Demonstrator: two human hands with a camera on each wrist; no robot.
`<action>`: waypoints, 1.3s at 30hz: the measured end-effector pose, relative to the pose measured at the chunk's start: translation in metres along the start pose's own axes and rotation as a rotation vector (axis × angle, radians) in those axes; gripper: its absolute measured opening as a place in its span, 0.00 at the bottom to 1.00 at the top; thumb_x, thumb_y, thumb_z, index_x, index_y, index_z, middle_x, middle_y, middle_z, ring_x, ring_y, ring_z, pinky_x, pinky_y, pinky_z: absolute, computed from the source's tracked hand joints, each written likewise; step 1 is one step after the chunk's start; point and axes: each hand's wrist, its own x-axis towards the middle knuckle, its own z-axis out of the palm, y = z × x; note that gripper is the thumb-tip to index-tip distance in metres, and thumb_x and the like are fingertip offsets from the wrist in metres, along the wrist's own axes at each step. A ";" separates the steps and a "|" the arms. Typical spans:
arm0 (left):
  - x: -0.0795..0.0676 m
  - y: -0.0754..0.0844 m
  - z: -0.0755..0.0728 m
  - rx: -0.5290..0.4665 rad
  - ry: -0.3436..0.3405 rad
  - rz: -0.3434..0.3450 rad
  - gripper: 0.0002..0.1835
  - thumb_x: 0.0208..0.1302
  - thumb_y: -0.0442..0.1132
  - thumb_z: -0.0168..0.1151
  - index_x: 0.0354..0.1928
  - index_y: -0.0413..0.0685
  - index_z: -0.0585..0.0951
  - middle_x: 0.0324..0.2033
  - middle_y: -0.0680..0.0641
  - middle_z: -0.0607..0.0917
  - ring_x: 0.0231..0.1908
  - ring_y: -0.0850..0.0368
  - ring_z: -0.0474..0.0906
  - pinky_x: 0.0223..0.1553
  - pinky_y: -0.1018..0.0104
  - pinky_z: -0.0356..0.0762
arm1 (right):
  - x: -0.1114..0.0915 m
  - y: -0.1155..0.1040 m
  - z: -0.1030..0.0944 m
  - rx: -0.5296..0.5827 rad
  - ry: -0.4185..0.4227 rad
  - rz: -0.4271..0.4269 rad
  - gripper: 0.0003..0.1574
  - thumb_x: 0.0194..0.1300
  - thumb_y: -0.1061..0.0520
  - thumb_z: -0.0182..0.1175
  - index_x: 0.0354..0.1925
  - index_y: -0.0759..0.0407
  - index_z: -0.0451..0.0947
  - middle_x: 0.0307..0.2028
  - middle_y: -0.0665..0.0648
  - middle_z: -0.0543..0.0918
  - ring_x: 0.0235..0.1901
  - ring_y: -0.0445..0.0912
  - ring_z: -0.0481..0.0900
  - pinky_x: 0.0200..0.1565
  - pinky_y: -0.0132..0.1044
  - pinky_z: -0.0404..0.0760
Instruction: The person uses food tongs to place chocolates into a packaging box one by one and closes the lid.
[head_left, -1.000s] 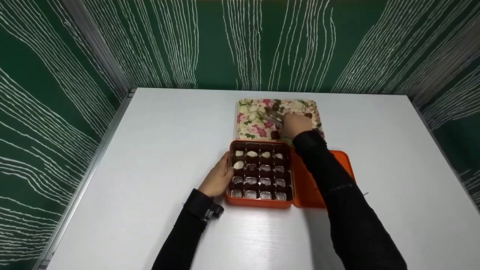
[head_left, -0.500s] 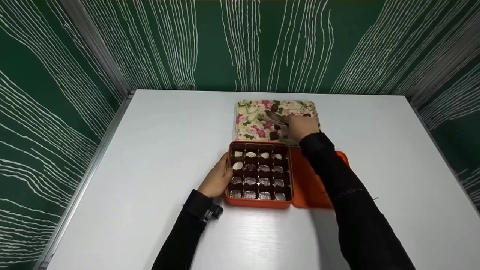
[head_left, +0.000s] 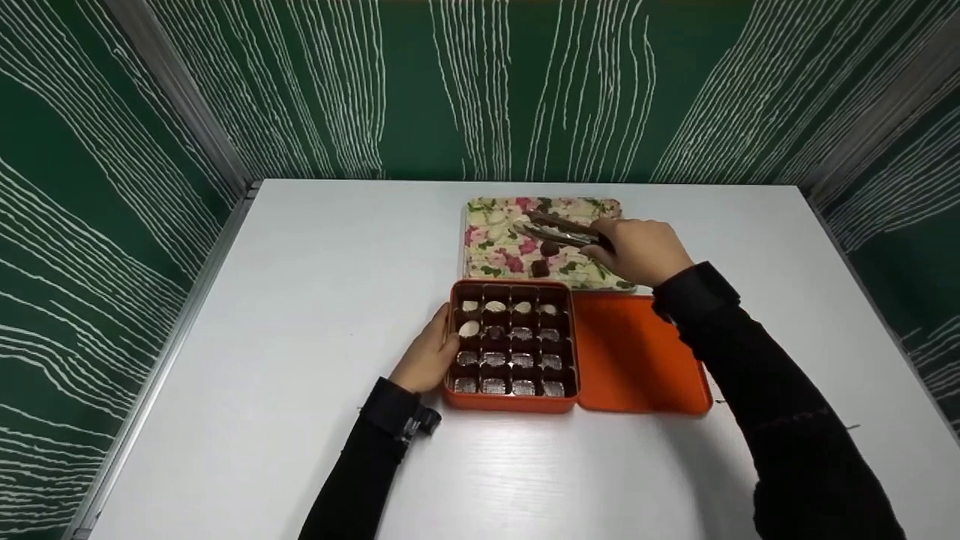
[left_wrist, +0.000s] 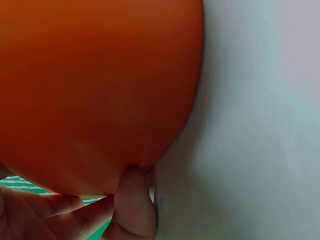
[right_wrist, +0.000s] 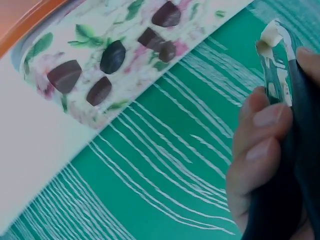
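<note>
In the head view my left hand [head_left: 424, 356] holds the left side of an orange box [head_left: 511, 403], thumb near its rim. The left wrist view shows fingertips against the box's orange wall [left_wrist: 100, 100]. A brown divided insert fills the box; pale chocolates [head_left: 494, 307] sit in the back row, with one more pale piece and a dark one in the row before it. My right hand [head_left: 645, 249] grips tongs [head_left: 562, 227] over a floral tray [head_left: 487, 259]. A cream-coloured piece [right_wrist: 271, 34] shows at the tong tips in the right wrist view. Dark chocolates [head_left: 550, 248] lie on the tray.
An orange lid [head_left: 637, 360] lies against the box's right side. Behind box and lid is the tray, near the far edge of the white table [head_left: 337, 300]. Green panels [head_left: 420, 90] with white lines enclose the back and sides.
My right hand and the tongs have drawn back to the right over the tray, uncovering more of the orange lid and dark chocolates. The left hand keeps its place on the box.
</note>
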 end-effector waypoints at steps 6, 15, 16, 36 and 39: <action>-0.001 -0.001 0.000 -0.003 -0.020 -0.003 0.34 0.79 0.35 0.43 0.79 0.29 0.46 0.77 0.29 0.53 0.77 0.37 0.51 0.78 0.48 0.49 | -0.026 -0.009 -0.013 -0.018 -0.032 -0.162 0.18 0.72 0.50 0.65 0.52 0.61 0.81 0.27 0.55 0.81 0.23 0.49 0.75 0.30 0.46 0.75; 0.000 -0.002 -0.002 -0.008 -0.014 0.020 0.34 0.78 0.34 0.43 0.79 0.28 0.46 0.77 0.29 0.54 0.76 0.36 0.52 0.78 0.49 0.49 | -0.051 -0.020 -0.014 -0.031 -0.136 -0.276 0.12 0.66 0.51 0.71 0.40 0.56 0.83 0.24 0.48 0.79 0.18 0.40 0.69 0.26 0.39 0.75; 0.000 -0.002 -0.002 -0.012 -0.016 0.024 0.34 0.78 0.33 0.43 0.79 0.28 0.46 0.77 0.28 0.55 0.76 0.36 0.52 0.78 0.48 0.49 | -0.052 -0.022 -0.014 -0.037 -0.147 -0.280 0.13 0.65 0.50 0.72 0.42 0.57 0.84 0.24 0.49 0.80 0.18 0.40 0.70 0.26 0.40 0.77; 0.000 -0.001 0.000 0.006 -0.015 0.011 0.35 0.78 0.35 0.43 0.79 0.29 0.46 0.77 0.28 0.55 0.76 0.36 0.53 0.77 0.47 0.51 | -0.034 -0.066 -0.033 -0.277 -0.238 -0.329 0.18 0.63 0.48 0.72 0.26 0.55 0.76 0.13 0.49 0.62 0.14 0.42 0.58 0.19 0.36 0.60; 0.000 -0.002 0.000 0.021 -0.010 0.016 0.34 0.78 0.35 0.43 0.78 0.27 0.46 0.76 0.27 0.54 0.76 0.36 0.52 0.78 0.48 0.50 | -0.028 -0.075 -0.037 -0.335 -0.267 -0.325 0.26 0.63 0.47 0.72 0.20 0.53 0.67 0.14 0.48 0.56 0.15 0.41 0.53 0.21 0.35 0.50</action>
